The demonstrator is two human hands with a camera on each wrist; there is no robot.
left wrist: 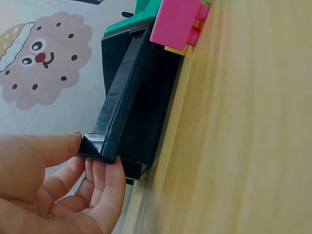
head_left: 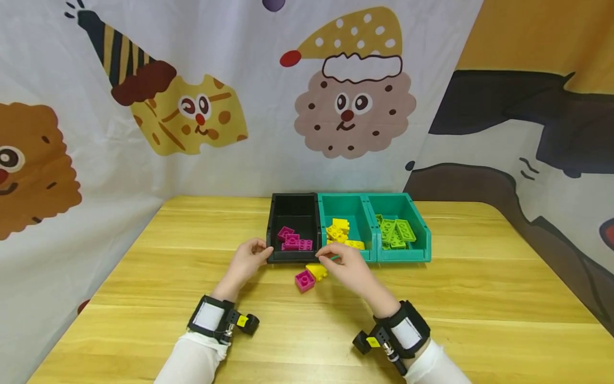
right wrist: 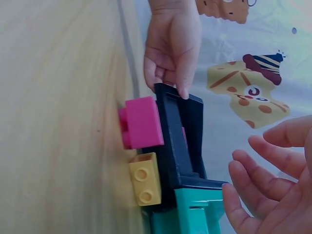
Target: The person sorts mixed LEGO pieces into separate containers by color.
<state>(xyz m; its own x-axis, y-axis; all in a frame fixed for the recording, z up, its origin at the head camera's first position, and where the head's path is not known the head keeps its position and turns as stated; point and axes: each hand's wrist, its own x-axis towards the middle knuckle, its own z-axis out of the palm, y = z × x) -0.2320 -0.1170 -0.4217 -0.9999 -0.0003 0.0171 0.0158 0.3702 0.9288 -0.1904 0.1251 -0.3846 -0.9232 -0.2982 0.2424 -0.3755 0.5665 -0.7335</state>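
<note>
At the front left corner of a black bin (head_left: 295, 205), my left hand (head_left: 247, 261) pinches the rim between thumb and fingers. My right hand (head_left: 349, 265) hovers by the bin's front right corner. Its fingers are loosely bent and apart, with nothing between them in the right wrist view. Inside the black bin lie several magenta bricks (head_left: 292, 241). On the table before it sit a loose pink brick (head_left: 304, 281) and a yellow brick (head_left: 317, 271), side by side between the hands.
Two teal bins adjoin the black one on its right. The middle bin (head_left: 346, 204) holds several yellow bricks (head_left: 338, 229), partly hidden by my right hand. Several lime green bricks (head_left: 395, 233) lie in the right bin (head_left: 422, 234). A printed cloth (head_left: 268, 170) hangs behind the wooden table (head_left: 479, 298).
</note>
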